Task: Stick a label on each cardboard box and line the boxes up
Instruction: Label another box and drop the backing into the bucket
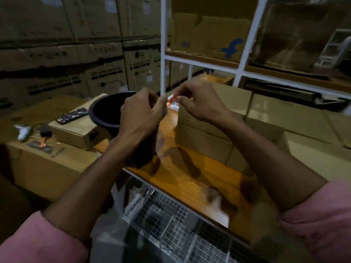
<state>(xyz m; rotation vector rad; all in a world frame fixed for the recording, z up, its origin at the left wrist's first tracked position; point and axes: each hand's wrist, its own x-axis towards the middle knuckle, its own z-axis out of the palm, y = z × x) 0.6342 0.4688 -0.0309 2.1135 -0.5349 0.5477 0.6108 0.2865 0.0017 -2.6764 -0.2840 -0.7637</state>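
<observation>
A small white and orange label (172,101) is pinched between my two hands above the wooden shelf (191,173). My right hand (195,103) grips its top edge with thumb and forefinger. My left hand (141,112) holds its left side, fingers curled. Just right of the label stands a plain cardboard box (212,130) on the shelf, under my right wrist. The label's lower part is partly hidden by my fingers.
A dark round bucket (106,112) sits left of my hands. Two cardboard boxes (74,130) on the left carry a remote (73,115), a cable and a small white device (22,131). White shelf posts (163,44), stacked cartons behind, a wire basket (171,221) below.
</observation>
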